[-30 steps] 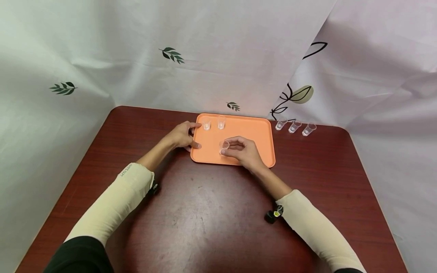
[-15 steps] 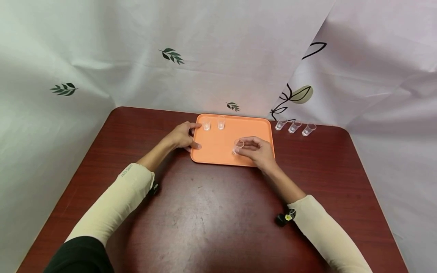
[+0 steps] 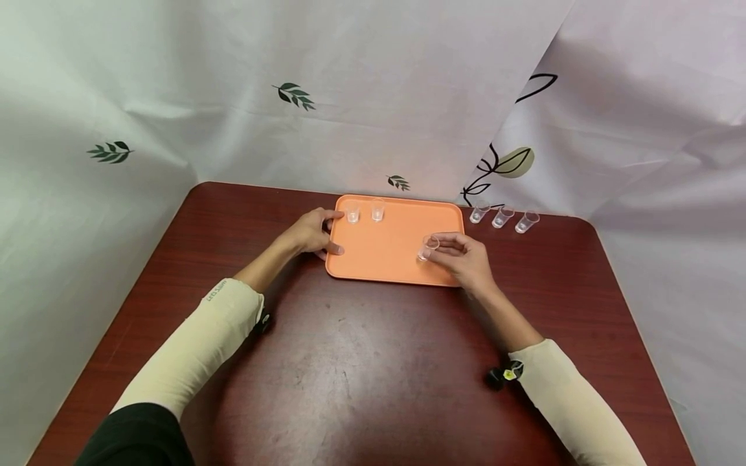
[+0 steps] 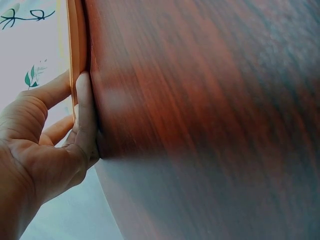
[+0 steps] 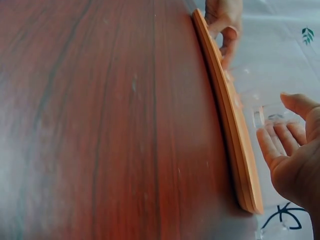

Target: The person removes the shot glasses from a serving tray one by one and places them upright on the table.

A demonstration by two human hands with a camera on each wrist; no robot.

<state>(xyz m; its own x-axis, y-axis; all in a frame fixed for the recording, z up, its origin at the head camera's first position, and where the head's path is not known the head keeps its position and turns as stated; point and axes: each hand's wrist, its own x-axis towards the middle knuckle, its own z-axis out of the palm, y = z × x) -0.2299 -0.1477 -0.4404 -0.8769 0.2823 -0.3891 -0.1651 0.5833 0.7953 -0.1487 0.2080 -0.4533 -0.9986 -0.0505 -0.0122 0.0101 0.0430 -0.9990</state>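
In the head view my left hand (image 3: 311,232) holds the left edge of an orange tray (image 3: 384,255), thumb over the rim. The left wrist view has that hand's other fingers at the tray's side and under it. My right hand (image 3: 469,260) pinches a small clear shot glass (image 3: 429,247) between thumb and fingers, over the tray's front right part. Seen from the right wrist, this glass (image 5: 258,118) hangs above the tray, apart from it. Two more clear glasses, one at the corner (image 3: 353,212) and one beside it (image 3: 377,210), stand at the tray's back left.
Three similar clear glasses, a left one (image 3: 480,213), a middle one (image 3: 502,217) and a right one (image 3: 527,222), stand in a row on the dark red table (image 3: 326,362), right of the tray. A white patterned curtain (image 3: 361,84) hangs directly behind the table's back edge.
My right hand has moved to the right over the tray with the shot glass in its fingers. My left hand, the tray and the other glasses have kept their places.
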